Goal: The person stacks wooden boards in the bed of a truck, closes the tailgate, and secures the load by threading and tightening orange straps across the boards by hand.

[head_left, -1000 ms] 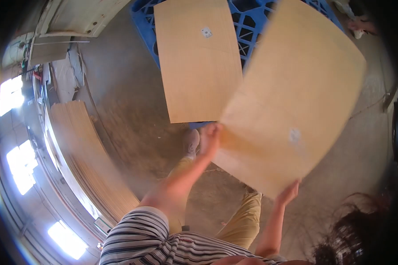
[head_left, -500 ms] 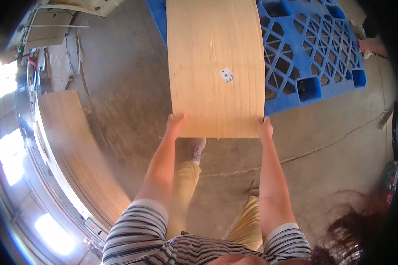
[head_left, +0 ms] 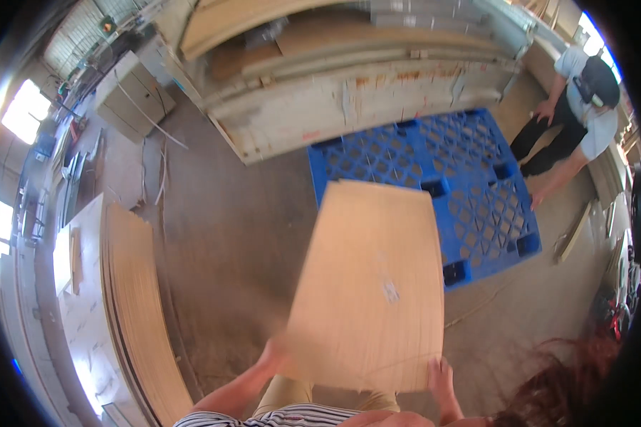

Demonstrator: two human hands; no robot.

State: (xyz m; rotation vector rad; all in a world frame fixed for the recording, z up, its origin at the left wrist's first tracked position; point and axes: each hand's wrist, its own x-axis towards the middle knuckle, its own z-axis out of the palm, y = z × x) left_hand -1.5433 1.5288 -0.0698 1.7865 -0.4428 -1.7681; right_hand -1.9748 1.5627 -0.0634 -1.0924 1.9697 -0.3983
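A long, pale wooden board stretches away in front of me, with a small white label on its face that is blurred. My left hand is closed on the board's left edge near its close end, somewhat smeared by motion. Gripping the close right corner is my right hand, its fingers partly over the edge. The board's far end overlaps the near left part of a blue plastic lattice pallet on the floor; whether they touch I cannot tell.
Beyond the pallet stands a large worn white panelled bin or truck bed with boards in it. A co-worker bends at the pallet's right side. Stacked boards rise at my left. A wooden strip lies on the right floor.
The view has tilted up, bringing the panelled bin and the co-worker into sight. The board, in both hands, now sits lower in view, closer to my body and slightly slanted.
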